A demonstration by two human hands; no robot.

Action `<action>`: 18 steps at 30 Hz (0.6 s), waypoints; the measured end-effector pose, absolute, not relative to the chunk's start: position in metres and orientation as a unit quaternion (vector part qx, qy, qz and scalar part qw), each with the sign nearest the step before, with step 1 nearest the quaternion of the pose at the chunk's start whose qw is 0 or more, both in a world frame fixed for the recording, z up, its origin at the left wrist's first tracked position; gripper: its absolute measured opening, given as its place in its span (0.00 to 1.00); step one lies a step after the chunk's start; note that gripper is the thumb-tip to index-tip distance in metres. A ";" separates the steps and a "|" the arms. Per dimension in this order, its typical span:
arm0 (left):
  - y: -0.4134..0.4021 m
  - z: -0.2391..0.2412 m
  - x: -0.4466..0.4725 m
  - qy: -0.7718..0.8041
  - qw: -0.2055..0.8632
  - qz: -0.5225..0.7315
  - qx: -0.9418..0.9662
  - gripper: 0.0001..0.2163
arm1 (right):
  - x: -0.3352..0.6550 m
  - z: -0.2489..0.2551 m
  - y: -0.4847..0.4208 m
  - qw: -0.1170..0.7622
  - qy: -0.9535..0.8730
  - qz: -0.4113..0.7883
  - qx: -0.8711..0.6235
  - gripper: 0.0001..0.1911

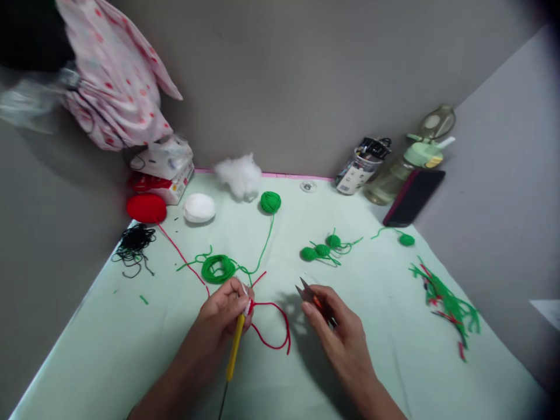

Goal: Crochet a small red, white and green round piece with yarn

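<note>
Near the front edge of the counter (131,361), your left hand (225,312) pinches a yellow crochet hook (235,347) and the uncut red yarn (280,326). Your right hand (336,326) grips snips (306,290). The small green balls (322,249) at mid-counter look finished.

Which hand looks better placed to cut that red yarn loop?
Probably the right hand: it holds the snips, tips near the red yarn. The left hand is occupied with the yellow hook.
</note>
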State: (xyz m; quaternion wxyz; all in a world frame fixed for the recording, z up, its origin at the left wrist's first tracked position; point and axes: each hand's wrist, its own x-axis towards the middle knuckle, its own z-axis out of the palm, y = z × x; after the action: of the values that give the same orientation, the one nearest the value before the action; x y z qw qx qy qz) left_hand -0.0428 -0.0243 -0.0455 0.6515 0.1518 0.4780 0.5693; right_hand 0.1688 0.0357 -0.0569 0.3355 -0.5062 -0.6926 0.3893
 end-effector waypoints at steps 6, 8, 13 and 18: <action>-0.026 -0.043 -0.044 0.432 0.640 0.629 0.084 0.14 | 0.187 -0.072 0.050 0.298 -0.797 0.135 -0.507 0.20; -0.028 -0.038 -0.045 0.429 0.635 0.638 0.079 0.14 | 0.193 -0.070 0.059 0.287 -0.825 0.028 -0.486 0.19; -0.033 -0.029 -0.032 0.413 0.638 0.650 0.028 0.13 | 0.184 -0.049 0.043 0.378 -0.850 -0.059 -0.362 0.20; -0.041 -0.013 -0.001 0.431 0.613 0.661 -0.045 0.03 | 0.144 -0.026 -0.001 0.415 -0.895 -0.035 -0.159 0.21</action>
State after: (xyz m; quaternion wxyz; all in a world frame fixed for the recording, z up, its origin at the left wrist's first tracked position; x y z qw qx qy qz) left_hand -0.0010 -0.0411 -0.0132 0.6130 -0.0451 0.4311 0.6606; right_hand 0.1438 -0.0014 -0.0264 0.4146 -0.1592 -0.8953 -0.0352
